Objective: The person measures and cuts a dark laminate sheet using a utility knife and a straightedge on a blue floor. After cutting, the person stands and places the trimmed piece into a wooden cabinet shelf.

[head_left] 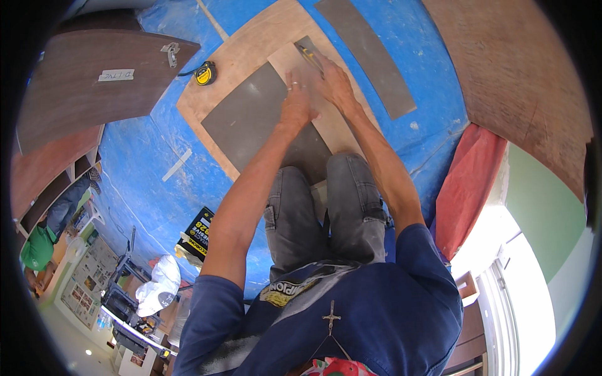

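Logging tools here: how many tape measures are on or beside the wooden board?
1: the yellow and black tape measure at the left edge of the wooden board, left of the left hand. Others could be hidden.

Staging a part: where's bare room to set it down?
Widest: blue sheet left of the plywood board, between brown panel and black package, broken by a pale strip. Smaller: between grey strip and red cloth. Crowded: the board, with left hand, right hand, grey sheet, wood strip, yellow-black tool.

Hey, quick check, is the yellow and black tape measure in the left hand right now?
No, the tape measure lies at the edge of the tan board, apart from the left hand.
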Action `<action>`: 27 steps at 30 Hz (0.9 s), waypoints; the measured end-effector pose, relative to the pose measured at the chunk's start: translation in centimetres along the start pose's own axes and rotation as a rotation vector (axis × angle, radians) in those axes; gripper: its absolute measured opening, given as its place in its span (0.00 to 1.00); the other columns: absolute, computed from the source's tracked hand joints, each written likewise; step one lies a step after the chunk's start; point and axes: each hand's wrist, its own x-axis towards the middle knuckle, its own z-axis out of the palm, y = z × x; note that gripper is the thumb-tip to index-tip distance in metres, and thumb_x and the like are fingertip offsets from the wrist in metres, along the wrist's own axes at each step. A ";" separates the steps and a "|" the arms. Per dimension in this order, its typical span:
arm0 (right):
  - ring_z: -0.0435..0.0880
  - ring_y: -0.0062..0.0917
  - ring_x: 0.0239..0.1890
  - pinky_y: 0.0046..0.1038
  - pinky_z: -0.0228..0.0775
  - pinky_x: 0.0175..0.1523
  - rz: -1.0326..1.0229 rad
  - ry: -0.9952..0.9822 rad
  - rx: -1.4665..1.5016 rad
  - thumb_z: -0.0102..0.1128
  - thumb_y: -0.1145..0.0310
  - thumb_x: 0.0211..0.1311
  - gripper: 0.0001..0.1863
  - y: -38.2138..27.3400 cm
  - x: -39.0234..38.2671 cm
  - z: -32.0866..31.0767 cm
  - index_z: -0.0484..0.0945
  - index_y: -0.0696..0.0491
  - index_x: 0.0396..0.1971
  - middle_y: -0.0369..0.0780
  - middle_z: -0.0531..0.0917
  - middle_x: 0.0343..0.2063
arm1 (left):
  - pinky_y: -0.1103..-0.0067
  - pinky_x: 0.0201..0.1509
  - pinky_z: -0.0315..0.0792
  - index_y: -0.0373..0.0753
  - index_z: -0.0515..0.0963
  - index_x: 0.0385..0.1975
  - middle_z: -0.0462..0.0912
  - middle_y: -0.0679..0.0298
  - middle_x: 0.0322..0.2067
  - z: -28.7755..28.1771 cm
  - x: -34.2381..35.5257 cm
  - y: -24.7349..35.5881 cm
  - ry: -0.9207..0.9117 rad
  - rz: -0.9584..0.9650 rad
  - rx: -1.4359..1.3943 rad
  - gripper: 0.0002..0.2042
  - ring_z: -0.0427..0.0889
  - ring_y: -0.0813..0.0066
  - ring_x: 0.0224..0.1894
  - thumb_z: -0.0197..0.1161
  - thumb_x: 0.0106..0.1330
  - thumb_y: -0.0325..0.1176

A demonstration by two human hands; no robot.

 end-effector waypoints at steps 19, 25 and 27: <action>0.82 0.56 0.50 0.50 0.73 0.53 -0.040 0.018 -0.107 0.56 0.69 0.58 0.31 -1.5 0.0 -0.1 0.69 0.56 0.64 0.60 0.83 0.44 | 0.64 0.76 0.62 0.30 0.44 0.76 0.37 0.46 0.77 -0.7 -0.2 0.6 -0.024 -0.007 -0.003 0.62 0.35 0.42 0.79 0.84 0.42 0.33; 0.85 0.53 0.40 0.50 0.76 0.46 -0.039 -0.101 -0.262 0.59 0.67 0.60 0.28 -3.4 0.9 -1.4 0.71 0.61 0.60 0.57 0.85 0.33 | 0.63 0.75 0.64 0.27 0.51 0.73 0.37 0.45 0.77 -0.5 -0.2 0.4 -0.015 0.013 0.002 0.58 0.34 0.42 0.79 0.84 0.43 0.33; 0.86 0.51 0.38 0.48 0.77 0.45 -0.048 -0.117 -0.300 0.60 0.66 0.60 0.28 -3.9 1.4 -1.8 0.72 0.62 0.59 0.55 0.85 0.31 | 0.63 0.75 0.64 0.25 0.57 0.71 0.37 0.45 0.77 -0.4 -0.1 0.4 -0.031 0.001 0.005 0.54 0.34 0.43 0.79 0.84 0.43 0.33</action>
